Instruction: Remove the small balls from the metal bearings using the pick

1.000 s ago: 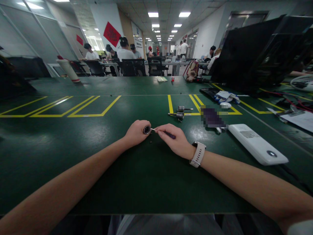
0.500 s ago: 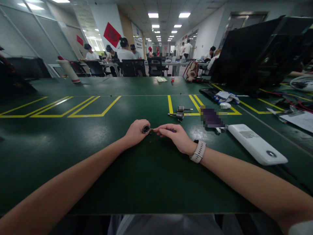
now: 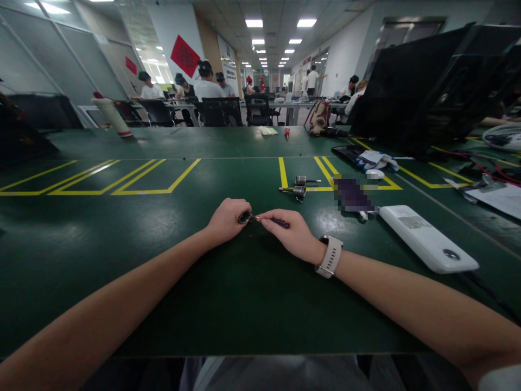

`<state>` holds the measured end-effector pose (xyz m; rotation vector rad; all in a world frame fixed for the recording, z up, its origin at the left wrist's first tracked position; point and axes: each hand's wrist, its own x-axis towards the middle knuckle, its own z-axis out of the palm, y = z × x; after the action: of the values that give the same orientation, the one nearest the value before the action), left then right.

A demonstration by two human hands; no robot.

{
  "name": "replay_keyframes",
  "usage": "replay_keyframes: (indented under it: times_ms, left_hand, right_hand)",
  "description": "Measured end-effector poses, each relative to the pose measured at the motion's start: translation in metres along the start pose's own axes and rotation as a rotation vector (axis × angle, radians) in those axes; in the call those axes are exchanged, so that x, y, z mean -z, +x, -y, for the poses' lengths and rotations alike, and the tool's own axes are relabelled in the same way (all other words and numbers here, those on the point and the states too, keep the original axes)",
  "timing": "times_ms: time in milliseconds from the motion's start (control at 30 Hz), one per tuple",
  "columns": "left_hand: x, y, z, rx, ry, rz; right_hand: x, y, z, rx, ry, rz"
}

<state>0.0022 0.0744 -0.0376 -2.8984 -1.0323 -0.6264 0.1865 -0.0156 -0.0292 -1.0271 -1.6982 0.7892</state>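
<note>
My left hand [image 3: 227, 220] is closed around a hollow metal cylinder [image 3: 244, 217], its round open end facing toward me and to the right. Between the thumb and fingers of my right hand [image 3: 293, 232] is a slim dark-handled tool [image 3: 280, 222]. The tool's thin tip reaches left to the rim of the cylinder; whether it goes inside I cannot tell. A tiny ring-like bit [image 3: 250, 235] lies on the table just below. Beyond my right hand are two metal cylinders with thin shafts, one farther off [image 3: 301, 180] and one closer [image 3: 299, 191].
On the right sit a phone [image 3: 353, 195], a white power bank [image 3: 427, 238], a white-and-blue cloth [image 3: 376, 160] and a black computer case [image 3: 431, 92]. Yellow tape [image 3: 142, 192] marks the green table [image 3: 228, 304]. A bottle [image 3: 114, 115] stands far left. People sit at tables beyond.
My right hand has shifted slightly down, and more of the tool's dark handle shows. The cylinder in my left hand has moved a little to the right.
</note>
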Motion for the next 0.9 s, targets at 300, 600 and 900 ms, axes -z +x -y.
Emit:
replay_keyframes:
  times_ms: [300, 600, 900]
  left_hand:
    - [-0.002, -0.002, 0.003, -0.053, -0.053, -0.027]
    - [-0.002, -0.001, 0.004, 0.019, -0.199, -0.088]
    - [-0.001, 0.000, 0.002, -0.004, 0.040, -0.005]
  right_hand:
    - [0.003, 0.011, -0.018, -0.352, 0.656, 0.009]
    - [0.004, 0.010, -0.017, -0.356, 0.717, 0.024]
    - [0.000, 0.008, -0.016, -0.268, 0.518, 0.009]
